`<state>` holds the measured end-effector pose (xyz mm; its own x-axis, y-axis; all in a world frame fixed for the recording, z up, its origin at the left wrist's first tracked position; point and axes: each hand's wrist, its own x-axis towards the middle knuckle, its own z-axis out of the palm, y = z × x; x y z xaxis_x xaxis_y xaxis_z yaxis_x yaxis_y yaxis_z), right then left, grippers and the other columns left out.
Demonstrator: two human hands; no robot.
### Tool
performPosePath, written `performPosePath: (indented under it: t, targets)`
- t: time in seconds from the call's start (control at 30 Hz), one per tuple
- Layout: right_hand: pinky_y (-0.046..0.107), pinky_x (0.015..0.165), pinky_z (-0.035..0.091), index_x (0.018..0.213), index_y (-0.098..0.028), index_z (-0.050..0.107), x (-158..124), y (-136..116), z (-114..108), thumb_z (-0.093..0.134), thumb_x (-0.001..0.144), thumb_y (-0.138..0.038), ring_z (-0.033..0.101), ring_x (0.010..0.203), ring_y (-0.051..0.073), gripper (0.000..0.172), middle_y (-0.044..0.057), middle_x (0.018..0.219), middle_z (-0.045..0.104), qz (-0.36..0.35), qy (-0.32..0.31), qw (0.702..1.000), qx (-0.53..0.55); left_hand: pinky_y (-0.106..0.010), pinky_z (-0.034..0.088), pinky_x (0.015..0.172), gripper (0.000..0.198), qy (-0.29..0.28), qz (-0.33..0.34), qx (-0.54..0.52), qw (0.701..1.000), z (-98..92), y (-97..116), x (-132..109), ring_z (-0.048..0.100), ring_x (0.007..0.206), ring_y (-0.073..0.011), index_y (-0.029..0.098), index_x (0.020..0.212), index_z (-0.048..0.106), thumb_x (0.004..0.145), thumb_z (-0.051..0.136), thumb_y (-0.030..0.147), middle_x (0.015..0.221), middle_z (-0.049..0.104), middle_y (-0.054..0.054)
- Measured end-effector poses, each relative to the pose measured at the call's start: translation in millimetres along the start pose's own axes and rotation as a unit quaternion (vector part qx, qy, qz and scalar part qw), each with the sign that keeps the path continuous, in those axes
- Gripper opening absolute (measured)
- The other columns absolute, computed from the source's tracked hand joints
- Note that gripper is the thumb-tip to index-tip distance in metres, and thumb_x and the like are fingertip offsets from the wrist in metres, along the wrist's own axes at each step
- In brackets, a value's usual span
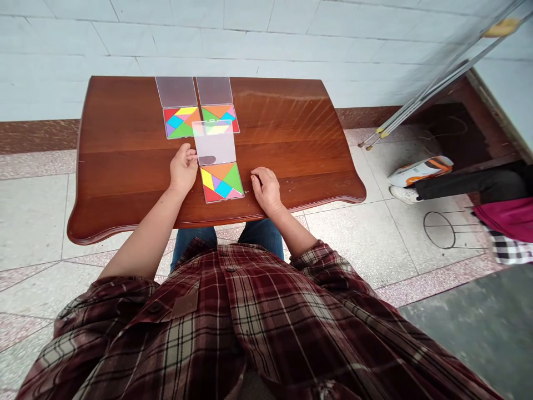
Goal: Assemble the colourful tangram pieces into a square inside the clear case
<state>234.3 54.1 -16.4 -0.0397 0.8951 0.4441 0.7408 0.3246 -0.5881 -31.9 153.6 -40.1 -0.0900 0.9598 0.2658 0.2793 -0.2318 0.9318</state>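
Fingers (190,156) of your left hand (182,172) sit bunched at the edge of the clear lid (214,143), whether pinching you cannot tell. That tangram case (222,182) lies open on the wooden table (291,139), likely light, stiff and slick: grip its edges. Your right hand (266,190) rests beside it, fingers curled.

Quantities observed were as follows. One desk (291,139) was present. Two hands were counted: one left hand (183,169) and one right hand (266,190). Three tangram cases (222,183) lay on the desk, with three translucent lids (176,91), one per case. The case nearest the person held seven coloured pieces (222,189); the piece count in the other two cases could not be confirmed, as one lid partly covered them. One wire stand (441,229) and one white shoe (402,194) stood on the floor (366,250).
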Motion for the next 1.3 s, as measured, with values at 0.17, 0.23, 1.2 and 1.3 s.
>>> performPosePath:
  t: [0.17,0.23,1.2,1.3]
  targets:
    - [0.042,0.096,0.051,0.1,-0.021,0.065,8,-3,5,0.042,0.099,-0.034,0.062,0.102,0.024,0.027,0.012,0.106,0.07,0.0,-0.018,1.0,0.014,-0.034,0.058,0.083,0.032,-0.044,0.031,0.059,0.997,-2.5,15,-8,0.067,0.081,-0.0163,0.022,0.113,0.059,0.081,0.061,0.02,0.095,0.066,-0.005]
    - [0.04,0.092,0.053,0.103,-0.02,0.064,14,-7,10,0.047,0.097,-0.032,0.063,0.099,0.022,0.022,0.011,0.107,0.069,0.002,-0.051,0.998,0.028,-0.032,0.057,0.079,0.032,-0.042,0.03,0.069,0.996,-1.6,20,-9,0.064,0.076,-0.0153,0.022,0.112,0.06,0.08,0.063,0.019,0.093,0.067,-0.003]
    - [0.034,0.082,0.054,0.123,-0.02,0.063,23,-32,17,0.053,0.091,-0.029,0.07,0.084,0.02,0.035,0.005,0.102,0.077,0.189,-0.138,0.971,0.057,-0.024,0.052,0.074,0.023,0.009,-0.008,0.006,1.0,-8.6,20,-25,0.06,0.071,-0.0108,0.021,0.099,0.06,0.076,0.057,0.02,0.083,0.065,0.002]
    - [0.035,0.085,0.052,0.121,-0.021,0.065,27,-42,8,0.053,0.091,-0.027,0.071,0.094,0.022,0.033,0.004,0.104,0.077,0.201,-0.187,0.961,0.037,-0.023,0.051,0.072,0.021,0.026,-0.021,-0.003,0.999,-7.8,23,-25,0.059,0.069,-0.0102,0.021,0.092,0.059,0.072,0.056,0.016,0.079,0.064,0.003]
